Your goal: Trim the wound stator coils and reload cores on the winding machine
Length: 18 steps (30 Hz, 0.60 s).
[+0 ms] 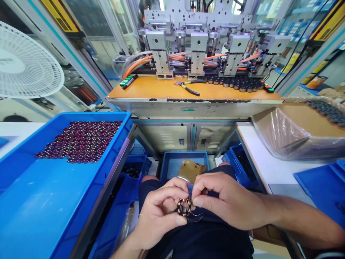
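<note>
A small ring-shaped motor stator [184, 207] with copper windings and a black core is held above my lap. My left hand [164, 207] grips it between thumb and fingers, with its open face toward me. Thin loose wire ends [196, 217] stick out at its lower right. Close against the stator's right side, my right hand [215, 192] has thumb and forefinger pinched together. What lies between those fingertips is too small to make out.
On the left, a blue tray [16, 144] holds many stators in rows. Ahead, a machine's orange shelf [151, 88] carries cutting pliers [191, 86], a marker [130, 82] and dark round parts [237, 83]. A blue bin [165, 167] sits low between my knees; a plastic-lined carton [285, 126] stands right.
</note>
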{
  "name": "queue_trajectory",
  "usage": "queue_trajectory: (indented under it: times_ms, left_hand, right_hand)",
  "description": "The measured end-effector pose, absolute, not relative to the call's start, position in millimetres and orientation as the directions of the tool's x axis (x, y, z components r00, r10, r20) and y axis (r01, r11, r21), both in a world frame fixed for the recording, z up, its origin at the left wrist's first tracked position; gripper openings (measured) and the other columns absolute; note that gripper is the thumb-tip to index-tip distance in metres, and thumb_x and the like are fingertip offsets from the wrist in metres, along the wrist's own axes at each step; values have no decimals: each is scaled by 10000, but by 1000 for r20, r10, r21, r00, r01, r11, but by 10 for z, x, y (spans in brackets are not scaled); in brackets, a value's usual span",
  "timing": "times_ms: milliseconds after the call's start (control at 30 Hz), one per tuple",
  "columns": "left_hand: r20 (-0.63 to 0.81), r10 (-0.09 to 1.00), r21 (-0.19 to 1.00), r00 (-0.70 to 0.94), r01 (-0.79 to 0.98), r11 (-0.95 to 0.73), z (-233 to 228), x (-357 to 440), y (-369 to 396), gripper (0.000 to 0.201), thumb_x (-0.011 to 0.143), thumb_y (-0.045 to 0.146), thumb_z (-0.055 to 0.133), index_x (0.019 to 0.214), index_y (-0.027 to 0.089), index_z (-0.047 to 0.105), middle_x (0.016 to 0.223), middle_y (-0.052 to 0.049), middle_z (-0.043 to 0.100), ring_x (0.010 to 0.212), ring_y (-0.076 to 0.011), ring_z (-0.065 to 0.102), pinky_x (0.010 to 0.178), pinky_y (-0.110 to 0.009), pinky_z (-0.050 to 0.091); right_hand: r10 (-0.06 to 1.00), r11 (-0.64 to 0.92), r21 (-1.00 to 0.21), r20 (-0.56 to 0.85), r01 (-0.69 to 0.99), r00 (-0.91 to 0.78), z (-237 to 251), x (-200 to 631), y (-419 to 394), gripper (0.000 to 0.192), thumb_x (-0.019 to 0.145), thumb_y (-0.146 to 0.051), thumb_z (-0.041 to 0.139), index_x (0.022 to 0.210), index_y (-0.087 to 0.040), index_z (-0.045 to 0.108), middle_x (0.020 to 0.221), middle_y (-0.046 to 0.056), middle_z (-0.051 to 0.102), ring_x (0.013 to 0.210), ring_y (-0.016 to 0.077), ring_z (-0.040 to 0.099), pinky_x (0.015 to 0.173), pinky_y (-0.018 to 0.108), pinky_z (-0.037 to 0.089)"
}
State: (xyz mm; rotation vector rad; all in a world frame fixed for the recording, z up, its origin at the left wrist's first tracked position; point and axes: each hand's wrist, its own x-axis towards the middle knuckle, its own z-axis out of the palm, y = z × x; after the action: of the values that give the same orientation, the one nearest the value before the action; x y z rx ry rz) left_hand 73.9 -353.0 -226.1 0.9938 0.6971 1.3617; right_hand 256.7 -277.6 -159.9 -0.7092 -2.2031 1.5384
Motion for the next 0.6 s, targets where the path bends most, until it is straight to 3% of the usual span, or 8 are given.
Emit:
queue_trajectory:
  times_ms: [100, 233, 333, 433, 500, 600]
  left_hand:
    - [135, 983, 886, 121, -460, -66, -2255, 745, -3529, 279, 690, 249, 855, 958, 249, 780, 933, -18, 569, 709, -77, 567, 637, -186, 482]
    - [113, 982, 870, 151, -492, -25, -2261, 746, -3526, 252, 689, 281, 855, 920, 229, 769, 909, -20, 574, 696, -92, 595, 636, -205, 478]
    - [95, 975, 827, 201, -561, 36, -2258, 755, -3524, 264, 689, 291, 856, 922, 214, 759, 905, -14, 572, 670, -88, 623, 627, -198, 474]
    - [56, 966, 769, 253, -628, 120, -2247, 782, -3525, 287, 679, 292, 865, 925, 198, 753, 930, -10, 570, 667, -78, 640, 633, -182, 476]
    - [31, 957, 732, 289, -659, 176, -2243, 802, -3526, 286, 677, 286, 870, 919, 190, 753, 928, -4, 576, 671, -68, 644, 641, -165, 478]
    - [28, 943, 687, 330, -692, 222, -2252, 818, -3529, 310, 669, 278, 877, 945, 204, 757, 926, 1, 594, 672, -65, 651, 640, -154, 489]
  right_hand:
    - [543, 353, -912, 18, 209, -840, -1567, 2620, -2749, 123, 915, -139, 585, 806, -138, 644, 777, -3, 642, 720, 83, 584, 687, 183, 454]
    - [293, 591, -799, 84, 111, -952, -1540, 2774, -2652, 98, 929, -135, 587, 853, -141, 649, 799, 14, 654, 741, 97, 601, 700, 201, 473]
    - [292, 828, -556, 314, 74, -904, -1578, 2833, -2595, 84, 949, -146, 570, 977, -114, 642, 894, 65, 667, 842, 140, 610, 780, 269, 504]
    - [148, 947, -318, 563, -48, -813, -1637, 2790, -2578, 143, 949, -143, 573, 1063, -71, 620, 966, 111, 684, 911, 170, 611, 830, 321, 532]
    - [58, 958, -251, 636, -136, -770, -1665, 2734, -2579, 155, 945, -138, 578, 1070, -56, 617, 964, 122, 695, 901, 174, 619, 799, 318, 552]
    - [14, 951, -239, 670, -198, -742, -1684, 2668, -2584, 140, 927, -116, 588, 1040, -44, 630, 941, 131, 700, 859, 183, 628, 753, 321, 559]
